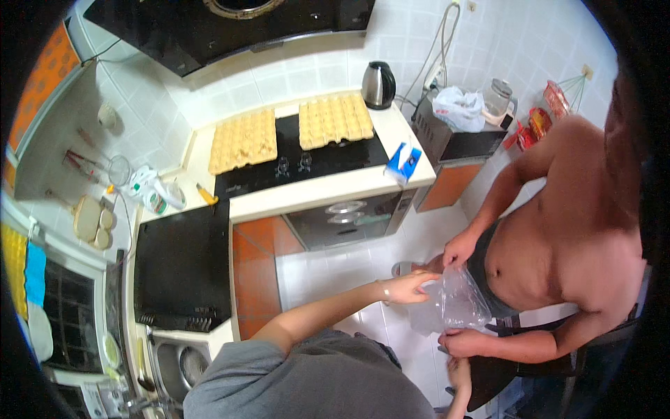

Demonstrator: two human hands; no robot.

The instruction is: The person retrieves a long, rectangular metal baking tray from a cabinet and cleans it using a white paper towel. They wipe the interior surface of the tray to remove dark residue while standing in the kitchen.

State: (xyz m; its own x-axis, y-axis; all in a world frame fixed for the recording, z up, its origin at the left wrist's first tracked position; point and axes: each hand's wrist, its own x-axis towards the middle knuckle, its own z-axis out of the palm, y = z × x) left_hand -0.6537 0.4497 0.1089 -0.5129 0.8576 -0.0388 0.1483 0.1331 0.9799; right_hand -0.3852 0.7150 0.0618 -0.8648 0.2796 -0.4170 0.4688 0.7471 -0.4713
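A clear plastic bag (463, 304) is stretched between the two hands of another person (549, 251), who faces me from the right. My left hand (411, 288), with a bracelet at the wrist, reaches to the bag's upper left edge; its fingertips touch the film, but whether they pinch it is unclear. My right hand (459, 369) is by the bag's lower edge, just below the other person's lower hand (460, 343), which partly hides its fingers. I cannot tell if it grips the film.
Two egg-carton trays (243, 141) (336, 120) lie over a black cooktop (335, 157). Along the counter are an electric kettle (378, 86), a blue packet (403, 163), a yellow-handled knife (208, 195) and bottles (154, 198). A sink (175, 366) is lower left, a dark chair (494, 382) lower right.
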